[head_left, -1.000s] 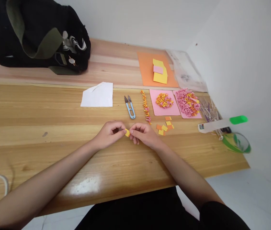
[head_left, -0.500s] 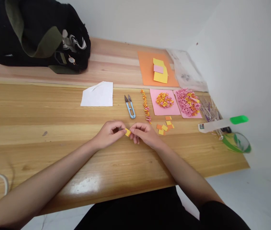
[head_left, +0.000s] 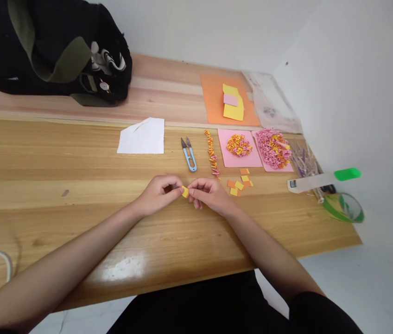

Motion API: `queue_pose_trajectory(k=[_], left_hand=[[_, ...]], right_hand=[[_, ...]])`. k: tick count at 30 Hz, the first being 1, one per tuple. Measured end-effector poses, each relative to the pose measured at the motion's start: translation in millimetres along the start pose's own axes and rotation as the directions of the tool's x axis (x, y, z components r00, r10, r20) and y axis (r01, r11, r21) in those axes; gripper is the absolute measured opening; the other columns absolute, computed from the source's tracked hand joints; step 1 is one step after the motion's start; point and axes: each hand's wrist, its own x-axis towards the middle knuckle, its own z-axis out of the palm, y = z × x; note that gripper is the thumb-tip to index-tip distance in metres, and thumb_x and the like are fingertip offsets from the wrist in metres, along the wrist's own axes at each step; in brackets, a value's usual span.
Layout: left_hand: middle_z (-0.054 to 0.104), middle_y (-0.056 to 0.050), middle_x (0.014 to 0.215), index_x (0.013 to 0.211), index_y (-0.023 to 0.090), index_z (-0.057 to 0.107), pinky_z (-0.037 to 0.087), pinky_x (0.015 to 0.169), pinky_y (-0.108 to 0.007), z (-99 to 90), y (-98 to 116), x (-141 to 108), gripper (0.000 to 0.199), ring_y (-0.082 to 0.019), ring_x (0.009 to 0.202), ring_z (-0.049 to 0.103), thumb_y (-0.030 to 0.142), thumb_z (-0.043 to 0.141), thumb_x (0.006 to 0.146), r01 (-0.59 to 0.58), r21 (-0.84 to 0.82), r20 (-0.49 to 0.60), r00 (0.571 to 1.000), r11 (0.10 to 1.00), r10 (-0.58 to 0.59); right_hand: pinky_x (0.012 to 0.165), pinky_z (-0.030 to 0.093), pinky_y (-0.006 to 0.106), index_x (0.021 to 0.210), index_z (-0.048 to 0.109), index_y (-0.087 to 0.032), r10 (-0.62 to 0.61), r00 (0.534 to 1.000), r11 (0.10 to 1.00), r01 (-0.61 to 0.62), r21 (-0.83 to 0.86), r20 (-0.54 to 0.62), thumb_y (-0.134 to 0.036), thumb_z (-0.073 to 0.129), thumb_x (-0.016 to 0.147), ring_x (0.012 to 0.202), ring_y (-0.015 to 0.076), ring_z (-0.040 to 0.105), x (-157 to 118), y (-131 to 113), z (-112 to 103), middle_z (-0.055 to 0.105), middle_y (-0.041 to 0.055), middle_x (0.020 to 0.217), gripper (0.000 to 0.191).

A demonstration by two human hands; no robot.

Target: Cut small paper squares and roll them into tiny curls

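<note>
A small yellow paper piece [head_left: 185, 191] with an orange edge is pinched between my two hands above the wooden table. My left hand [head_left: 160, 195] grips its left side with thumb and forefinger. From the right, my right hand [head_left: 210, 195] holds the other side, its lower fingers curled. To the right lie several small yellow and orange paper pieces [head_left: 238, 185], some overlapping. Just beyond my hands are blue-handled thread snips [head_left: 188, 155], blades pointing away. Beside them runs a row of small rolled paper bits [head_left: 211, 153] in orange, yellow and pink.
Pink sheets bear a small mixed pile [head_left: 239, 145] and a larger one [head_left: 273, 147]. Behind lies an orange sheet [head_left: 212, 102] with yellow and pink papers. A white paper [head_left: 142, 139], black bag [head_left: 53, 51], glue-like bottle [head_left: 311, 182] and green tape roll [head_left: 342, 207] surround the work area.
</note>
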Motion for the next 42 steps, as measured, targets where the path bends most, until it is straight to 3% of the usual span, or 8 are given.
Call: queue_pose_trajectory(k=[21, 42], left_hand=[[0.058, 0.0, 0.059, 0.066, 0.015, 0.06, 0.038, 0.055, -0.023, -0.3, -2.7, -0.7, 0.025, -0.012, 0.056, 0.05, 0.033, 0.053, 0.082, -0.01, 0.009, 0.006, 1.0, 1.0, 0.01], [0.056, 0.001, 0.057, 0.065, 0.015, 0.06, 0.037, 0.054, -0.022, -0.8, -1.1, -0.1, 0.025, -0.011, 0.055, 0.048, 0.033, 0.052, 0.081, -0.007, 0.017, 0.009, 1.0, 1.0, 0.007]], right_hand=[[0.039, 0.038, 0.018, 0.073, 0.062, -0.016, -0.016, 1.0, 0.999, 0.015, 0.044, 0.014, -0.024, 0.062, 0.069, 0.04, 0.0064, 0.052, 0.5, 1.6, -1.5, 0.063, -0.003, 0.056, 0.009], [0.04, 0.037, 0.018, 0.073, 0.061, -0.016, -0.005, 1.0, 0.999, 0.004, 0.034, 0.013, -0.028, 0.069, 0.068, 0.04, 0.0064, 0.052, 0.9, 2.1, -1.2, 0.063, -0.003, 0.056, 0.015]])
